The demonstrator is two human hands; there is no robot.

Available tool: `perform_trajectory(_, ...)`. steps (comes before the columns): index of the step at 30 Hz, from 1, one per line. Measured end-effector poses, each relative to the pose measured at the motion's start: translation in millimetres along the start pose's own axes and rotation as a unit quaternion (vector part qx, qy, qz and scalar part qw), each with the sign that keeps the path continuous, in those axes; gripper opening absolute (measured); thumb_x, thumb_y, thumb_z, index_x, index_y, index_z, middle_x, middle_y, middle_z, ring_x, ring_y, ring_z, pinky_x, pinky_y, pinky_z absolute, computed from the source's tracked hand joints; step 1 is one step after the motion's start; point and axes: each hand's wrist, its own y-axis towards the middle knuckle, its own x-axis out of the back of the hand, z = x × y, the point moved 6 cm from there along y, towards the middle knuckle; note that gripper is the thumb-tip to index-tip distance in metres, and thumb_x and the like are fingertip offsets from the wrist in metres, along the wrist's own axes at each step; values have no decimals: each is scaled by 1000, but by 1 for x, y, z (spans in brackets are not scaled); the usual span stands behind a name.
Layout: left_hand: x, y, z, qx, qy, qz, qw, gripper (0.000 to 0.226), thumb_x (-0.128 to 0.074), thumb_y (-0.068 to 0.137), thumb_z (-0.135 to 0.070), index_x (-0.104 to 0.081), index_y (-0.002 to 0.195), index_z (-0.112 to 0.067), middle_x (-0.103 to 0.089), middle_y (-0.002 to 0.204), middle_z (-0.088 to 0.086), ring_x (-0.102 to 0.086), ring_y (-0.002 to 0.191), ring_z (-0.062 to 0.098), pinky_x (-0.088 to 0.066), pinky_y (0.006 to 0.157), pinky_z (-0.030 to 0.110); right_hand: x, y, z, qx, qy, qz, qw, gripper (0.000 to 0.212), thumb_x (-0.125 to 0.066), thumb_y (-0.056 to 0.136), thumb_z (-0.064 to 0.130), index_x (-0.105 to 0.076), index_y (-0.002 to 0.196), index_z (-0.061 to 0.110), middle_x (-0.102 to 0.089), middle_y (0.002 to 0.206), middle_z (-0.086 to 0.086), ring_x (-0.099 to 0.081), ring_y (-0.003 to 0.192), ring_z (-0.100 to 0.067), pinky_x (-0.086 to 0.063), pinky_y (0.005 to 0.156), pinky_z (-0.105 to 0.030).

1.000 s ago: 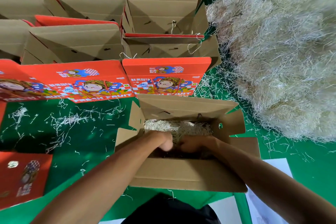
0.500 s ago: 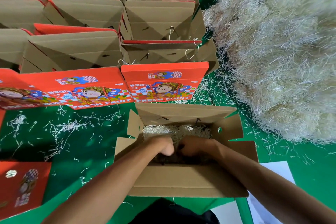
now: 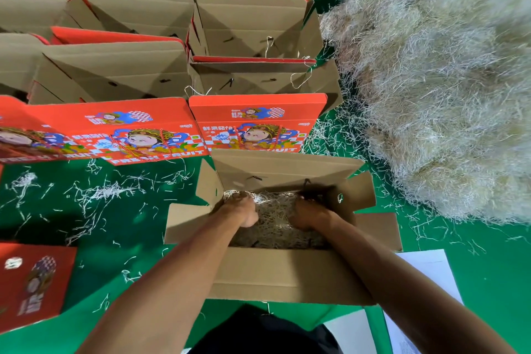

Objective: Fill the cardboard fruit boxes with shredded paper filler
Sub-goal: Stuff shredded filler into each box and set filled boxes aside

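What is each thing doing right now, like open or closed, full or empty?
Near box: open, flaps spread.
Filler in box: partly fills it.
Left hand: down in the filler.
Right hand: down in the filler.
Back boxes: open, almost empty.
Filler pile: heaped, loose.

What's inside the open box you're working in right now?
Shredded paper filler lies in the open box, with the left hand and right hand in it. The box floor is covered, and the near wall hides the closest part.
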Motion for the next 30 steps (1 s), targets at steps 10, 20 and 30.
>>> perform_trajectory(10,33,-33,-21,-89,-11,-45,995,29,-47,97,-38,-61,91,-13,-66,109,17,-64,98,33,-50,87,41,38,-37,-6,-37,51,-140,988,27,-61,91,37,-68,106,16,-70,112,-10,-66,104,-29,-52,90,-38)
perform_trajectory(20,113,-162,-126,-260,-108,-366,887,7,-50,95,-35,-55,94,-31,-64,92,-12,-59,80,12,-49,69,32,120,-136,-24,70,86,-313,943,22,-54,90,12,-61,110,9,-69,102,-13,-69,94,-34,-57,80,-42)
perform_trajectory(30,114,-175,-186,-259,-57,-478,837,29,-47,98,-36,-47,125,-25,-54,124,-8,-45,116,14,-40,103,38,142,-177,-83,196,202,-462,841,22,-62,92,19,-68,111,11,-69,107,-3,-62,99,-20,-54,86,-38)
